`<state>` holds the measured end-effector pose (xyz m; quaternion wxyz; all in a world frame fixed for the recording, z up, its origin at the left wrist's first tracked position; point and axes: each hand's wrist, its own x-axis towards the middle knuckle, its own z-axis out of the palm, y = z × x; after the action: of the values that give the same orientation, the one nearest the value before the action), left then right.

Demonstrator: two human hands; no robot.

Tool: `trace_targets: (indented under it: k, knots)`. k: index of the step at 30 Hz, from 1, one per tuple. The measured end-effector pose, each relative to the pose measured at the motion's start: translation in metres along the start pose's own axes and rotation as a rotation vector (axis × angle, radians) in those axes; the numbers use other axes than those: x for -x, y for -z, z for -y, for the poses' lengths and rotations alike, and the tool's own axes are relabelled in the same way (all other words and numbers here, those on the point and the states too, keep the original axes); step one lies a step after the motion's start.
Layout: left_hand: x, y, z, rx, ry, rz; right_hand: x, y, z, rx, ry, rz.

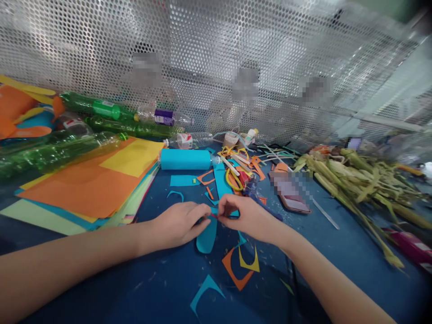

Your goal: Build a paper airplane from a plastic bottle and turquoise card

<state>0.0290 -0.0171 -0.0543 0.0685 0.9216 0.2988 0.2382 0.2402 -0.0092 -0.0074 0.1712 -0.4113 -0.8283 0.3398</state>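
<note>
your left hand [185, 222] and right hand [248, 218] have their fingertips closed on the rounded blue paper piece [206, 237] near its upper end, nearer you than the blue-wrapped bottle [185, 159].

Left of fingers [200, 211]: rectangular multicoloured paper stack [81, 186]. Behind: blue paper-wrapped cylindrical plastic bottle [185, 159]. Right: rectangular pinkish phone [293, 194]; farther right, leafy pale-green corn husks [366, 182]. Before: angular orange paper scrap [231, 268]. All on flat blue tabletop [135, 288].
</note>
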Motion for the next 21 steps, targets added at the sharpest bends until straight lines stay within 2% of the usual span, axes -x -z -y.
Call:
trace_targets:
  k: [2, 4, 8, 13, 18, 21]
  knots:
    - [0.001, 0.001, -0.004, -0.020, -0.024, 0.031, 0.000, 0.006, -0.003, 0.017, -0.024, -0.053]
    - [0.003, 0.002, -0.011, -0.083, -0.104, 0.081, -0.001, 0.009, -0.006, 0.060, -0.037, -0.127]
    - [0.009, -0.005, -0.030, -0.283, -0.147, 0.077, -0.005, -0.002, -0.009, 0.207, 0.016, -0.209]
    - [0.010, -0.011, -0.039, -0.339, -0.145, 0.121, -0.008, -0.018, -0.009, 0.311, 0.109, -0.220]
    - [0.010, -0.010, -0.037, -0.372, -0.217, 0.128, -0.010, -0.018, -0.009, 0.306, 0.118, -0.188]
    - [0.011, -0.009, -0.037, -0.383, -0.213, 0.149, -0.010, -0.017, -0.010, 0.293, 0.115, -0.170]
